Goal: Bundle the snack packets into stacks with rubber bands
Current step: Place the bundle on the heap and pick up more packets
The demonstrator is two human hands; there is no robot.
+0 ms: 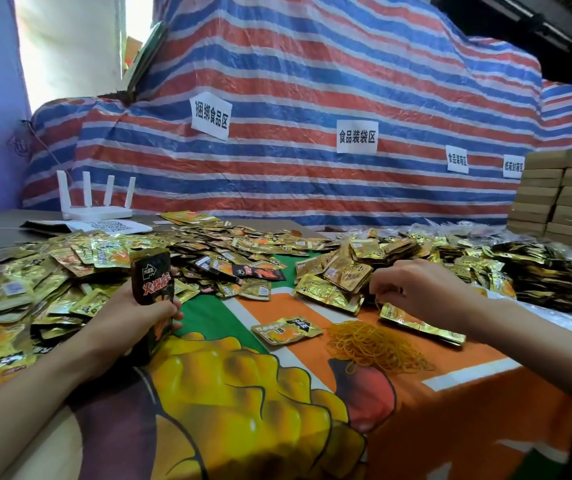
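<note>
Stack: you are holding the packet stack [153,289] upright over the bench's [450,403] left side, its black face with red lettering showing.
Left grip: your left hand [132,313] is clasping its lower half.
Right grip: your right hand [416,289] is curling over gold packets [333,289]; I cannot tell whether it is holding anything.
Bands: yellow rubber bands [374,344] are lying nearby.

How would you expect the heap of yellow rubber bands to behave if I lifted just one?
The rubber bands lie in a tangled heap, so one pulled out would probably drag neighbours along. They look thin and limp, so they are likely floppy and very light. One loop lying at the heap's edge may come away cleanly.
</note>
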